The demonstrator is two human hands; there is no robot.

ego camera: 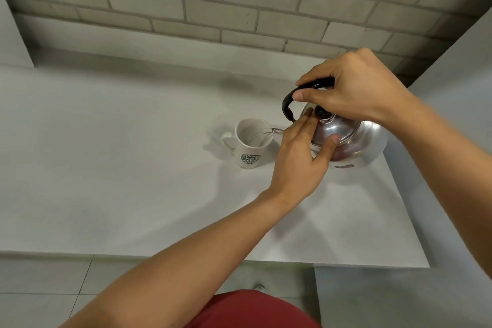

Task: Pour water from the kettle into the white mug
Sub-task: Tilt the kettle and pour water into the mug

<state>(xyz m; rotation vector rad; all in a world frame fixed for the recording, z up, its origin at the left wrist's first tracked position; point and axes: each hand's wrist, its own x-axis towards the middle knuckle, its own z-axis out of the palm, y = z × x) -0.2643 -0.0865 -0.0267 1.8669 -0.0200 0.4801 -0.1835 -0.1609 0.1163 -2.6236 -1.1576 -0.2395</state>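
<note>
A shiny steel kettle [356, 141] with a black handle is tipped to the left above the counter. Its thin spout reaches over the rim of the white mug [251, 142], and a stream of water runs into the mug. The mug bears a green round logo and its handle points left. My right hand [354, 88] grips the black handle from above. My left hand [300, 157] lies against the kettle's lid, fingers spread beside the black knob and thumb on the lid's edge.
The white counter [133, 154] runs left and toward me, ending in a front edge. A grey brick wall [213, 2] stands behind. A white side panel [452, 66] rises on the right. Tiled floor and red clothing show below.
</note>
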